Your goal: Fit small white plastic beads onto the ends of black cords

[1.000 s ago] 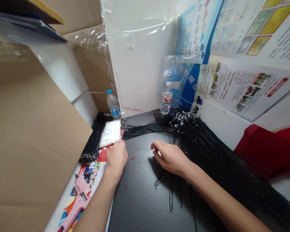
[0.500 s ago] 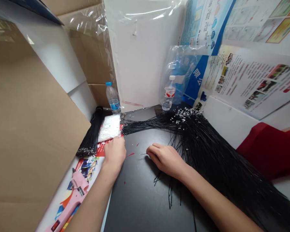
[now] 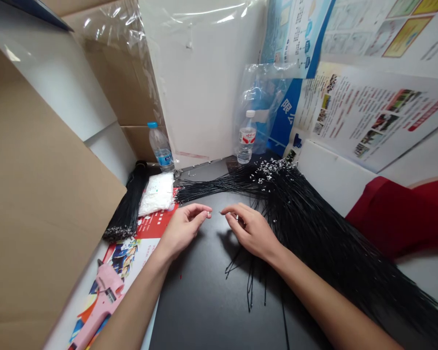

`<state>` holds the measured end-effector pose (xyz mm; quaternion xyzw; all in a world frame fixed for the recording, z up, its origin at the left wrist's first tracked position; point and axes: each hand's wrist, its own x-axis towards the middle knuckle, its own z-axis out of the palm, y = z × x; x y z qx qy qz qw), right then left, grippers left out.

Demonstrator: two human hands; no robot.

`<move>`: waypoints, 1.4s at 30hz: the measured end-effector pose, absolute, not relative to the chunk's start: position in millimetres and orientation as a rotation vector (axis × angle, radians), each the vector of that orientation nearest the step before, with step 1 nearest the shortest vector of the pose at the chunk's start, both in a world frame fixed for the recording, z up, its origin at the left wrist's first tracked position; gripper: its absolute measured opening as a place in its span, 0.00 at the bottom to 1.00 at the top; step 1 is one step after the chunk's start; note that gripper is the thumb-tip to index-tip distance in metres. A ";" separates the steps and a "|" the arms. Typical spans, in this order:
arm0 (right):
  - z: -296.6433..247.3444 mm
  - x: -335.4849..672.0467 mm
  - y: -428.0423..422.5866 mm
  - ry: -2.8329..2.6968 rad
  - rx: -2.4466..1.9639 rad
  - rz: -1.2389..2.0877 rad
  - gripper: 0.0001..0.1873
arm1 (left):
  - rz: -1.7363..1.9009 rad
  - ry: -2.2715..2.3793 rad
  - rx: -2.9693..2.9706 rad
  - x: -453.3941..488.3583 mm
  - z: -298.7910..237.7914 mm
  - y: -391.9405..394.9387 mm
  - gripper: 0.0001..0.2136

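Left hand [image 3: 182, 228]: thumb and forefinger pinch a tiny white plastic bead [image 3: 209, 214] over the middle of the black tabletop [image 3: 204, 301]. Right hand [image 3: 250, 232]: fingertips pressed together, contents too thin to tell, touching the heap of thin black cords [image 3: 324, 238] along the right edge.

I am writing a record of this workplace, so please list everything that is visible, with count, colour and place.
table: one, black, under the hands
loose strands: very many, black, fanned over the table's right side
bundle of strands: one, black, left of the table
bag of small parts: one, white, beside the bundle
blue-capped bottle: one, clear, back left
white-capped bottle: one, clear, back centre
glue gun: one, pink, lower left on a printed sheet
cardboard: one sheet, brown, far left
posters: several, printed, right wall
cloth: one, red, far right
left hand: pinches a small white piece
right hand: fingertips pinched, seemingly on one strand
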<state>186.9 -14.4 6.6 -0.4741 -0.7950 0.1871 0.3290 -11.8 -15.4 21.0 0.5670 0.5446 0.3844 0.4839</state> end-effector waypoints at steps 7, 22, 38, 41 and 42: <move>6.4 185.9 -17.5 -2.066 -1.176 0.528 0.09 | 0.909 1.239 1.182 -4.5 26.3 -20.1 0.14; 2.6 183.0 -18.5 -2.081 -1.160 0.444 0.08 | 0.870 1.163 1.145 -1.2 20.7 -20.7 0.14; -1.7 185.0 -18.1 -2.093 -1.090 0.217 0.08 | 0.881 1.117 1.071 0.6 20.4 -21.0 0.12; -1.6 185.7 -18.2 -2.089 -1.059 0.054 0.08 | 0.898 1.094 1.050 0.4 18.6 -20.5 0.12; -0.9 186.1 -18.2 -2.097 -1.039 -0.037 0.08 | 0.910 1.084 1.044 -0.1 17.6 -20.4 0.11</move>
